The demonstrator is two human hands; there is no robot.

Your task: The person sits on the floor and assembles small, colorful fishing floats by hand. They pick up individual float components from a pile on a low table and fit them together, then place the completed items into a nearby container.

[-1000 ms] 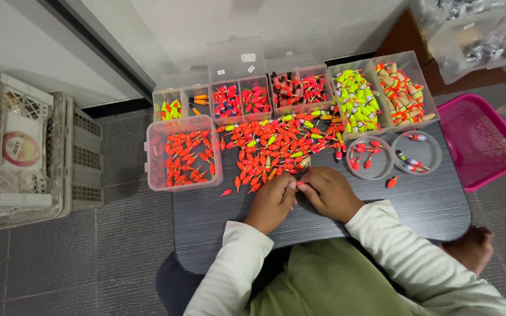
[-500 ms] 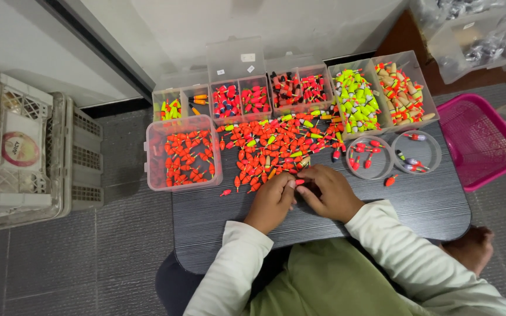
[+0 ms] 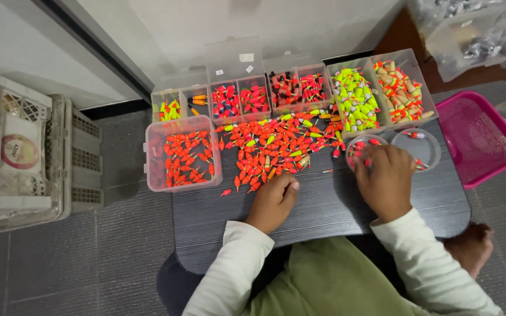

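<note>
The left hand point(image 3: 273, 202) rests loosely curled beside the float pile point(image 3: 273, 146), while the right hand point(image 3: 385, 178) reaches into a round dish point(image 3: 363, 143), its grip apparently pinching something unseen.

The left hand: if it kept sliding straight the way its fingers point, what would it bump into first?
The left hand points up the table toward the loose pile of small orange and red floats. It would probably meet the pile's near edge first, just beyond the fingertips.

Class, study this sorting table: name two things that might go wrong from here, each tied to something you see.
1. The loose pile of floats reaches near the left hand; a sweep of the wrist might knock some off the table.
2. The right hand covers a small round dish beside another round dish; it may tip one, or mix colours.
</note>
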